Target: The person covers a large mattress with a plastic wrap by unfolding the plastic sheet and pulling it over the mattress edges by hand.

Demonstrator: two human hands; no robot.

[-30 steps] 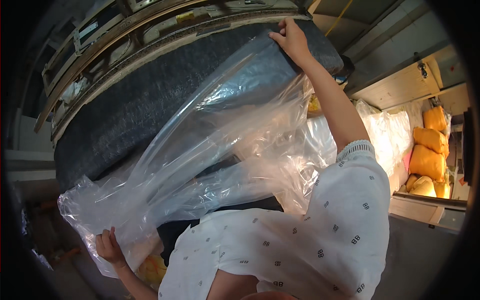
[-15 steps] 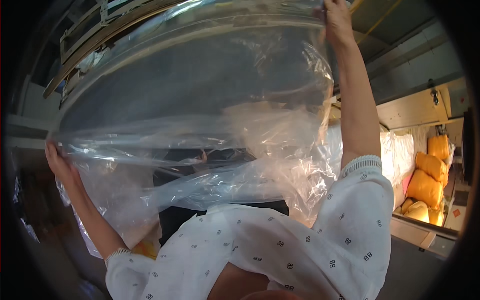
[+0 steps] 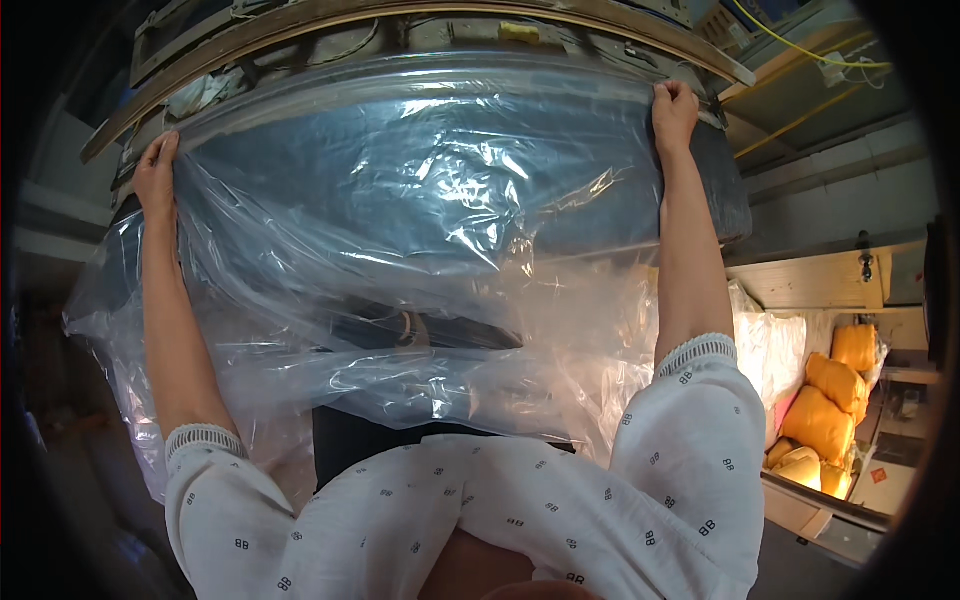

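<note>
A wide sheet of clear plastic film (image 3: 330, 200) is stretched between my two hands over a dark flat surface and hangs down toward my body in folds. My left hand (image 3: 155, 175) pinches its far left corner, fingers closed. At the far right, my right hand (image 3: 677, 115) grips the far edge in a closed fist. Light glints off the creases in the middle. The dark surface (image 3: 715, 185) shows bare beyond the film, to the right of my right forearm.
A long wooden strip (image 3: 440, 10) runs across the far side, with a yellow block (image 3: 520, 34) just below it. Yellow cords (image 3: 810, 45) hang at the upper right. Orange bundles (image 3: 820, 410) are stacked at the right, beside whitish plastic wrapping (image 3: 770, 345).
My left hand has moved up and away from me, and my right hand has come down slightly. The film now lies lower and flatter over the dark surface, both hands still gripping it.
</note>
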